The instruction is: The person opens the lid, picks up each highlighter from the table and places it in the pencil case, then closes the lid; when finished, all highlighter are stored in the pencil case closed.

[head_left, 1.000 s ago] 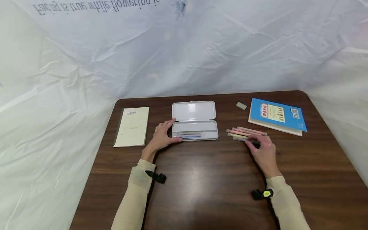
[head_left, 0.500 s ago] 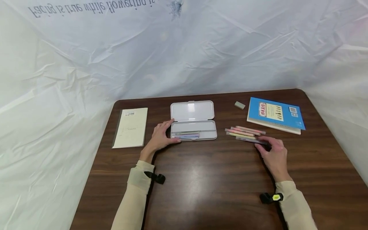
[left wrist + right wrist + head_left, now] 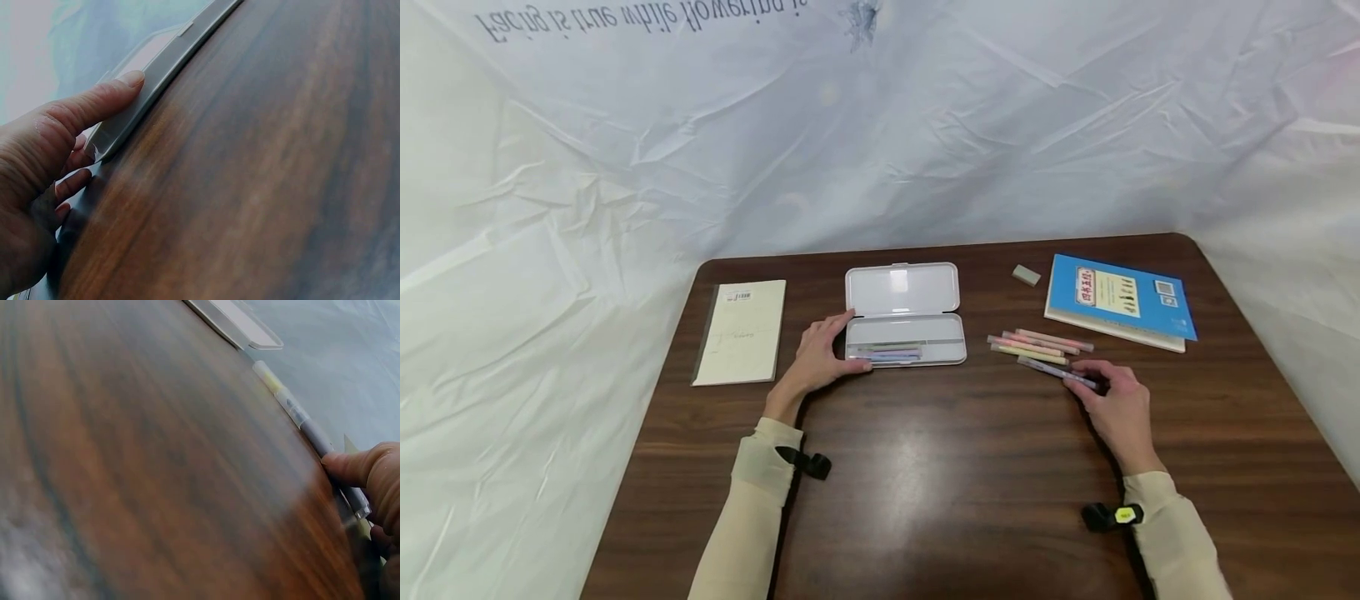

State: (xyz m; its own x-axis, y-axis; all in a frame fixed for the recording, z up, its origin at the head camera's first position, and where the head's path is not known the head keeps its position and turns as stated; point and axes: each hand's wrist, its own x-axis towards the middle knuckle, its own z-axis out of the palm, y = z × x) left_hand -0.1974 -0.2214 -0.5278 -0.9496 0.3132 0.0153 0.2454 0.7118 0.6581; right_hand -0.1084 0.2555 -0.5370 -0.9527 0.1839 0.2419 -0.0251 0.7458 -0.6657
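An open white pencil case (image 3: 947,351) lies at mid-table with its lid (image 3: 921,292) folded back. Several slim pens (image 3: 891,356) lie in its front left part. My left hand (image 3: 817,357) holds the case's left end, thumb at the front wall and fingers round toward the back corner. In the left wrist view the thumb (image 3: 103,103) overlaps the front wall. To the right, my right hand (image 3: 1116,408) pinches the right end of a greyish-purple capped pen (image 3: 1043,368) between thumb and fingers. That pen lies slanted just in front of several pink and yellow pens (image 3: 1033,343).
A cream notebook (image 3: 743,333) lies left of the case. Behind the loose pens are a small grey eraser (image 3: 1026,275) and a blue-covered book (image 3: 1131,296). White sheeting (image 3: 880,167) hangs behind the brown wooden table (image 3: 895,467).
My right hand has moved right, drawing the greyish-purple pen slightly away from the other loose pens and tilting it. My left hand stays on the pencil case.
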